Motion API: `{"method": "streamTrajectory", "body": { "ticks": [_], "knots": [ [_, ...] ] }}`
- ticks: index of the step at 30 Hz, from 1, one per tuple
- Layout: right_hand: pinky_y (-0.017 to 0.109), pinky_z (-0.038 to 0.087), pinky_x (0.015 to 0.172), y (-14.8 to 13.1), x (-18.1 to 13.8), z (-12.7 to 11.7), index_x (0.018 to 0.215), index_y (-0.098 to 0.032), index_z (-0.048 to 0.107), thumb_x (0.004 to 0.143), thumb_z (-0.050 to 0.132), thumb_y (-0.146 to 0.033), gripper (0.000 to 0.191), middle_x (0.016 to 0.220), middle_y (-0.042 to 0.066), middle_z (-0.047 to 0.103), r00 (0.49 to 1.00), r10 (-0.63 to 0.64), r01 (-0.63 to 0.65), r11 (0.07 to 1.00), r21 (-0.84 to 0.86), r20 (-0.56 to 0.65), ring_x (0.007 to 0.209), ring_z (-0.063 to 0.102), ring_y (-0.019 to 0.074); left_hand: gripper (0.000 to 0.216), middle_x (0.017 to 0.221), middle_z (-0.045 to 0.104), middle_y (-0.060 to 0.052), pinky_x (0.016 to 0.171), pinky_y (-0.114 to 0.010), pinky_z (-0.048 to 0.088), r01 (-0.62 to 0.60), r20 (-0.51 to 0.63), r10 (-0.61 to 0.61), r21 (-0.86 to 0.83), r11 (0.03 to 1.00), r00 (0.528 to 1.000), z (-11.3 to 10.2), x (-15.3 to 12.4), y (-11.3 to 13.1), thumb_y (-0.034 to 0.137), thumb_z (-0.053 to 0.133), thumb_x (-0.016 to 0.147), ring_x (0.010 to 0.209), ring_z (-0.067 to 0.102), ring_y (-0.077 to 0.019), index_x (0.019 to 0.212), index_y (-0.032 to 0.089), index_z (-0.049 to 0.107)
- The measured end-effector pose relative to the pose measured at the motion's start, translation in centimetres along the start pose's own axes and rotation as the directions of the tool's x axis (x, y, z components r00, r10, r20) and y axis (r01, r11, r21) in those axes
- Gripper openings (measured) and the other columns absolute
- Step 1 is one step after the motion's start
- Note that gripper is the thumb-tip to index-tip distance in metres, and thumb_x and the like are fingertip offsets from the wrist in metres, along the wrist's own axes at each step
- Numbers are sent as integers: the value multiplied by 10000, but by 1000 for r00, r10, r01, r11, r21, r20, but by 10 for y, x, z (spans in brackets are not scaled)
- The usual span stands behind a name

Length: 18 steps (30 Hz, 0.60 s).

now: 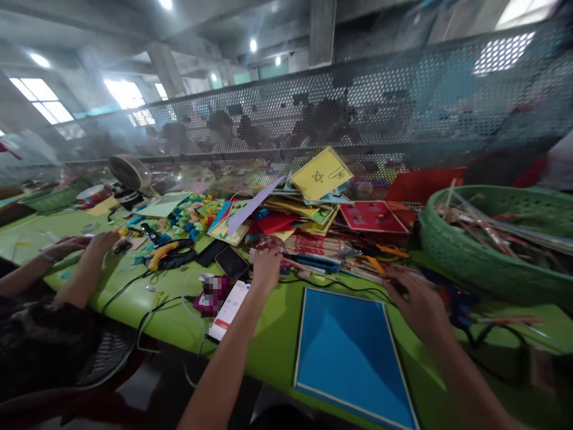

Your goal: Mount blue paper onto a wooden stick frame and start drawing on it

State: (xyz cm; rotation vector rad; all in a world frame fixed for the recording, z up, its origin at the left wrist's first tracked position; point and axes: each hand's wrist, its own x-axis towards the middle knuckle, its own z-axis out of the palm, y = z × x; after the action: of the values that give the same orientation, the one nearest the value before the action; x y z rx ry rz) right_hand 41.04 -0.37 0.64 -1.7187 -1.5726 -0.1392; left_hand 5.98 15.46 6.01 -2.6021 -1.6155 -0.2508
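Observation:
My left hand [267, 267] reaches into the clutter behind the phones. Its fingers curl down at a piece of clear plastic [269, 242]; what they grip is hidden. To the right, my right hand [414, 301] hovers low with loosely bent fingers and the thumb apart. Its fingertips are by a slim orange item [375, 264], and I cannot tell whether they touch it. Between my forearms a blue board [347, 352] with a pale edging lies flat. Pens and wrapped sticks [317, 246] are heaped between the hands.
A lit phone [230, 310] lies left of my forearm, near a dark phone [231, 263]. Behind stand piled cards [320, 173]. A green basket [483, 257] of sticks is at right, a corded dark blue tool [459, 304] before it. A co-worker's hands [87, 243] work at left.

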Motion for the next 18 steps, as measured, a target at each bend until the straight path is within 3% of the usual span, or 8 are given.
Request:
{"method": "streamTrajectory", "body": {
  "ticks": [5,10,14,18],
  "knots": [
    [431,631,843,-13,0,0,1007,-276,769,1026,547,-438,275,1027,96,842,1000,19,-19,997,76,-2,923,796,292,312,1233,794,-126,1167,-521,506,-20,-100,10,-92,996,995,-14,-2,22,141,566,1081,1232,726,-317,1286,238,780],
    [425,639,896,-38,-2,-2,1200,-279,807,1056,534,-499,379,1141,114,841,992,17,-47,972,230,127,1019,798,294,447,1309,779,-64,982,-331,612,-208,-113,185,-251,945,976,-19,-7,82,256,491,1152,1109,768,-230,1563,352,636],
    [448,636,923,-55,-2,2,1147,-264,837,994,595,-661,489,1104,110,838,966,80,-198,843,501,246,1030,786,312,604,1478,747,-48,1011,-326,626,-384,-92,382,-419,823,920,-11,-12,135,248,493,1131,1198,772,-232,1721,353,424],
    [417,635,863,-56,-1,4,933,-247,821,868,660,-825,604,928,83,819,937,240,-348,696,628,254,899,756,287,702,1490,744,-85,1065,-424,612,-373,-26,465,-637,675,885,-2,-15,162,194,486,1076,1248,770,-293,1754,308,347]
  ]
}}
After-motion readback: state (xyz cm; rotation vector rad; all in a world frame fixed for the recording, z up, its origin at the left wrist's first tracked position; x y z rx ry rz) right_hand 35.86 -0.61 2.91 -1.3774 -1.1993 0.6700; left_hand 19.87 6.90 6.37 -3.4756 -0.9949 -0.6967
